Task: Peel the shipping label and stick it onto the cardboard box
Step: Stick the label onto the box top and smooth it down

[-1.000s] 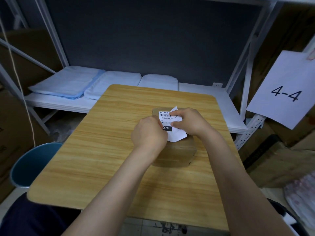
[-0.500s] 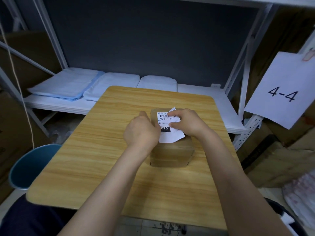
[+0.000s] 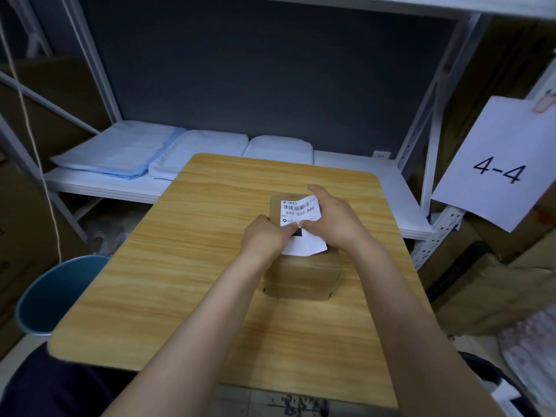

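Note:
A small brown cardboard box point(image 3: 302, 278) stands on the wooden table point(image 3: 186, 266), right of centre. A white shipping label point(image 3: 298, 210) with a barcode and "070-070-A80" lies over the box's top, its lower white part point(image 3: 304, 246) hanging past the near edge. My left hand point(image 3: 266, 236) pinches the label at its middle, fingers touching the black patch. My right hand point(image 3: 334, 219) lies flat on the label's right side with fingers spread, pressing it against the box.
Behind the table, a white shelf point(image 3: 376, 188) carries folded pale blue and white cloths point(image 3: 120, 152). A blue bin point(image 3: 51, 293) stands at the lower left. A paper sign "4-4" point(image 3: 496, 173) hangs at right, cardboard boxes point(image 3: 487, 284) below it.
The label has come down flatter onto the box top, showing more print. My right hand has opened and spread over its right side; my left hand moved right to the label's middle.

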